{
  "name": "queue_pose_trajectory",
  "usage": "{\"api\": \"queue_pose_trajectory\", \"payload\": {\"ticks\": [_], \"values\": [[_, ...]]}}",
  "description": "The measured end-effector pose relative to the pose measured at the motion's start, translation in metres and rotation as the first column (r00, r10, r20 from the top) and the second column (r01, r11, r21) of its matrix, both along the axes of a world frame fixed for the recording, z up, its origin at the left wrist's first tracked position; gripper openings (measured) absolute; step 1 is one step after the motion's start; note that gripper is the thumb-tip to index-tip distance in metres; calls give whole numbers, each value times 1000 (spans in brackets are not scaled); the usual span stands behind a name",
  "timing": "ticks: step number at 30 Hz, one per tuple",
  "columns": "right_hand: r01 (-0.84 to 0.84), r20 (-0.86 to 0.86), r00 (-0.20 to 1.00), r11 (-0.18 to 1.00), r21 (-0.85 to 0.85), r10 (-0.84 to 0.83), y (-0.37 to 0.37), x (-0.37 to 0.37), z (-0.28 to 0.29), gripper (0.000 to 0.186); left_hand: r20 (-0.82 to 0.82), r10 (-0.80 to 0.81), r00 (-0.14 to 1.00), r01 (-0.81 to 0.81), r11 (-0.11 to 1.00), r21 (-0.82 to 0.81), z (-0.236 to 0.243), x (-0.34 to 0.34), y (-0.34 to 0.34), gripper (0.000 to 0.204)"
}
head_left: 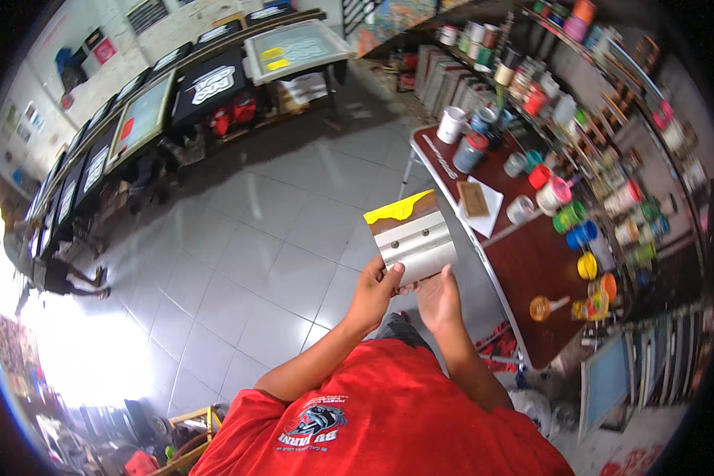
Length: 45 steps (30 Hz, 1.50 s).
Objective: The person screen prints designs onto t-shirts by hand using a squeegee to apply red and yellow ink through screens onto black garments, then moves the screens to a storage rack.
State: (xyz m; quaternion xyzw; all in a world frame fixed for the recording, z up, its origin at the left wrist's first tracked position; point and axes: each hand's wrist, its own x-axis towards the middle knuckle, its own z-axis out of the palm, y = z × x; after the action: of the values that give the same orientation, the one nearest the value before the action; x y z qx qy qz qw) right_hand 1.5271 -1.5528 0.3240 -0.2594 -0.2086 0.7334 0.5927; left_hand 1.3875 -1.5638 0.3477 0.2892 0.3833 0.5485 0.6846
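In front of my body I hold a squeegee with a silver metal handle, two bolts and a brown blade, its top edge coated in thick yellow ink. My left hand grips the handle's lower left with the thumb on its front. My right hand touches the lower right from below, thumb upright and fingers partly hidden behind the handle. The squeegee is to the left of a dark red table holding paint pots, a white sheet and a small brown board.
Printing benches with screen frames and black printed garments run along the upper left. Crowded paint shelves line the right, with upright screens below. A person is at the far left. Grey floor tiles lie between.
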Motion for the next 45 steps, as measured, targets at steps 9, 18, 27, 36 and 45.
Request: {"api": "queue_pose_trajectory", "payload": {"ticks": [9, 18, 27, 36, 45], "values": [[-112, 27, 992, 970, -217, 120, 151, -36, -43, 51, -357, -128, 925, 174, 980, 100, -66, -49, 127, 40], [-130, -75, 991, 917, -378, 110, 322, -15, -87, 50, -429, 235, 872, -374, 885, -277, -144, -182, 195, 35], [-63, -56, 998, 873, -484, 41, 457, -99, -127, 40, -459, 430, 777, -606, 710, -359, -206, -334, 299, 39], [120, -44, 986, 861, -494, -163, 573, -183, -124, 42, -717, 441, 540, -594, 803, 47, -171, -505, 594, 48], [11, -181, 980, 925, -379, -86, 734, -209, -138, 52, -905, 378, 193, -695, 704, 146, -205, -579, 750, 52]]}}
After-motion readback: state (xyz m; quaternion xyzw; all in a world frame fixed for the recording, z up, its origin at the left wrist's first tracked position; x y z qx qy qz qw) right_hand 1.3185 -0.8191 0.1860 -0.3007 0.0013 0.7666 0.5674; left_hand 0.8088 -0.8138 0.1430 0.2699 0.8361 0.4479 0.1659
